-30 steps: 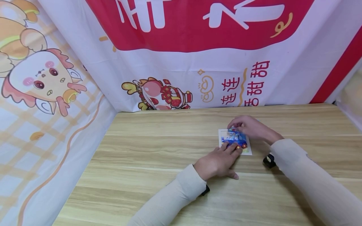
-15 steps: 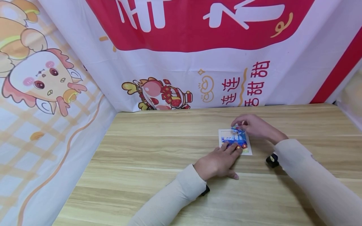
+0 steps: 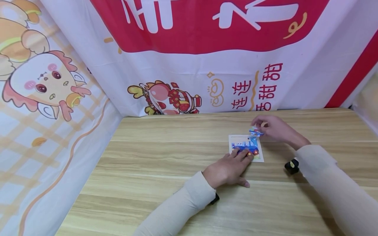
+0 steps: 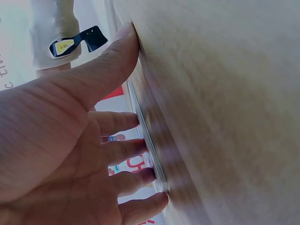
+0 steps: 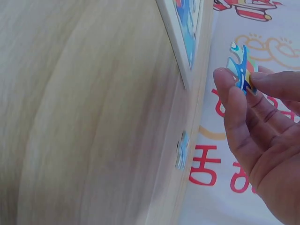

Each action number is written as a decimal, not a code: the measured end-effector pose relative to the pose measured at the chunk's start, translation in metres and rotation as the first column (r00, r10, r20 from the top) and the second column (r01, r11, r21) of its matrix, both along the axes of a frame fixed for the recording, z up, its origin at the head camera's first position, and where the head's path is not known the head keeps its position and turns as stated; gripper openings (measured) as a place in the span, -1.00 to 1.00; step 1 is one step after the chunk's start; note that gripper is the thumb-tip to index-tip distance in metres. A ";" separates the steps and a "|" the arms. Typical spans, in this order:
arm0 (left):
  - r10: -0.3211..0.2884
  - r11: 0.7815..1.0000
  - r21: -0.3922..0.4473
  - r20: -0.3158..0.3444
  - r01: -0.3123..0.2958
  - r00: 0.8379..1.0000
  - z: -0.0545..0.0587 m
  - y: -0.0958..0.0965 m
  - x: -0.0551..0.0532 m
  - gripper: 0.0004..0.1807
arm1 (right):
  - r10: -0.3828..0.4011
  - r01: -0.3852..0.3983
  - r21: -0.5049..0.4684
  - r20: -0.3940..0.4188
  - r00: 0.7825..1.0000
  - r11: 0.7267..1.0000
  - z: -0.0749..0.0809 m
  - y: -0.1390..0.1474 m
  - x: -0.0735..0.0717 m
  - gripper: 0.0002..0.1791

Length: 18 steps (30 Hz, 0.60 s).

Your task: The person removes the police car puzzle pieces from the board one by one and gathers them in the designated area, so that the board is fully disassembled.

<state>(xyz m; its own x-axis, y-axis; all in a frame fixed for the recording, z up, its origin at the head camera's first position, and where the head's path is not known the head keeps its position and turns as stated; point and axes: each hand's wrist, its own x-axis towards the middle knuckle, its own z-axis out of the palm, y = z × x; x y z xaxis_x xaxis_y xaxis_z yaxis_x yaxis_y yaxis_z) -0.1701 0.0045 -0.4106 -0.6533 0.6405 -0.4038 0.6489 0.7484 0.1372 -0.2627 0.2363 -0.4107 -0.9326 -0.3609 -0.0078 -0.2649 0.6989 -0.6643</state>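
Note:
A small jigsaw puzzle (image 3: 245, 147) of a blue cartoon car lies in a white-bordered tray (image 3: 258, 160) on the table. The upper left of the tray looks pale and bare. My left hand (image 3: 228, 168) rests at the tray's near edge, fingers straight with their tips on it and the thumb on the table. Between thumb and fingers my right hand (image 3: 274, 130) pinches a blue puzzle piece (image 5: 241, 68), held up just beyond the tray's far right corner. Another puzzle piece (image 5: 183, 150) lies on the table beneath the right hand, hidden in the head view.
The wood-grain table (image 3: 141, 157) meets a printed cloth backdrop (image 3: 183, 75) along its far edge. A second cloth wall (image 3: 53, 137) stands on the left. Each wrist carries a black camera mount (image 3: 291, 166).
My right hand has moved to the right, carrying the puzzle piece from over the puzzle's far side to beyond its far right corner. The left hand has stayed in place.

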 end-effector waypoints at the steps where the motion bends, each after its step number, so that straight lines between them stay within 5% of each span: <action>1: 0.001 1.000 0.001 -0.001 -0.001 1.000 0.000 0.000 0.000 0.02 | -0.007 0.007 -0.005 -0.003 1.000 1.000 0.000 0.002 0.000 -0.75; 18: 0.009 1.000 0.003 0.014 -0.009 1.000 0.002 -0.001 0.001 0.03 | -0.168 0.167 0.023 0.053 0.984 0.986 -0.002 0.050 -0.007 -0.71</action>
<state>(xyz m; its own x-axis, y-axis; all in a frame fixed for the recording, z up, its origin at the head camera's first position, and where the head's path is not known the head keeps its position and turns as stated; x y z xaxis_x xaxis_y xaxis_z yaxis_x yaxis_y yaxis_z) -0.1687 0.0033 -0.4083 -0.6534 0.6358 -0.4109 0.6402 0.7537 0.1484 -0.2693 0.2859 -0.4125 -0.9778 -0.1991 -0.0657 -0.1068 0.7427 -0.6610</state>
